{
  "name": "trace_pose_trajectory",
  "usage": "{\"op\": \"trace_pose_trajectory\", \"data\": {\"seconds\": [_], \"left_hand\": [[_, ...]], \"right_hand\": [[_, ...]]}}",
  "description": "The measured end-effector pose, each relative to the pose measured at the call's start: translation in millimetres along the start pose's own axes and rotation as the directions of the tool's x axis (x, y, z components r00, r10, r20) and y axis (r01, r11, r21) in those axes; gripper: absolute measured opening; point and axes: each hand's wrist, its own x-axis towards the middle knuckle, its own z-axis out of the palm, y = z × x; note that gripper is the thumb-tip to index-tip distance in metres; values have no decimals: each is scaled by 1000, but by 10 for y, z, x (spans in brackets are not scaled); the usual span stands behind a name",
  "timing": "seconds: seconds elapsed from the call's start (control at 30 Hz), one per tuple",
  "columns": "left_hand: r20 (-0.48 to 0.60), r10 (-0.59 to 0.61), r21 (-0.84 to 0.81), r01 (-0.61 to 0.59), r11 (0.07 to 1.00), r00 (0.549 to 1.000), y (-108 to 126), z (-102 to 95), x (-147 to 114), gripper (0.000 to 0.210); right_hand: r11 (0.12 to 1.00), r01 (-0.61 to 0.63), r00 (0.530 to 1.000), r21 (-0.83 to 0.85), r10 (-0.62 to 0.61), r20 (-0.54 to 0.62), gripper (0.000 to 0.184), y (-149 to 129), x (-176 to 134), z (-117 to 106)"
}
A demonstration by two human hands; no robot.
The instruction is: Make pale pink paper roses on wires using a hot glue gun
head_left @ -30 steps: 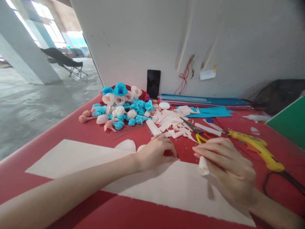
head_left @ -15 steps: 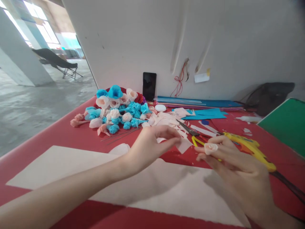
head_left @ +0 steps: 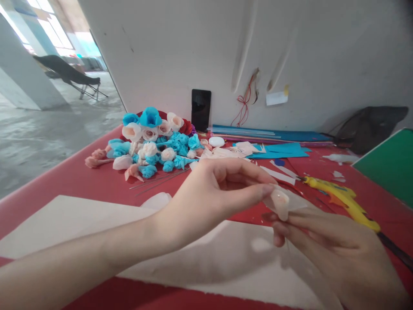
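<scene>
A small pale pink paper rose (head_left: 280, 206) on a thin stem is pinched between the fingers of my right hand (head_left: 335, 245), above the table. My left hand (head_left: 206, 202) is closed at the fingertips on a thin pale paper petal (head_left: 296, 200), which lies against the far side of the rose. Both hands meet at the flower. Beneath them a large sheet of pale paper (head_left: 80, 215) is spread on the red table. My left hand hides the scissors and part of the paper scraps.
Blue, pink and white paper flowers (head_left: 150, 148) are heaped at the back left. A phone (head_left: 201, 110) leans on the wall. Blue paper strips (head_left: 280, 150) lie at the back. A yellow glue gun (head_left: 342, 200) rests at the right, near a green board (head_left: 390, 168).
My left hand has moved right with the paper petal and brought it against the rose. The rose has tilted in my right hand. The view has shifted slightly.
</scene>
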Motion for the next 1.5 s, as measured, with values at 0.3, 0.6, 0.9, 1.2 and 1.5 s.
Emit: {"op": "trace_pose_trajectory", "data": {"seconds": [0.3, 0.6, 0.9, 1.2, 1.5], "left_hand": [[26, -48, -20, 49, 999, 998, 45, -6, -45, 15], [10, -35, 71, 34, 997, 999, 79, 24, -59, 19], [27, 0, 142, -4, 990, 1000, 86, -21, -47, 31], [31, -4, 195, -2, 981, 1000, 88, -28, -43, 22], [45, 29, 317, -42, 948, 999, 118, -3, -43, 28]], "right_hand": [[993, 16, 997, 120, -7, -76, 11, -13, 22, 40], [998, -16, 999, 57, 17, -28, 13, -37, 10, -1], [1000, -24, 998, 15, 23, 53, 25, -31, 24, -11], [997, 34, 998, -73, -30, 46, 16, -9, 35, -43], [972, 101, 995, -214, -97, 27, 17, -14, 13, -85]]}}
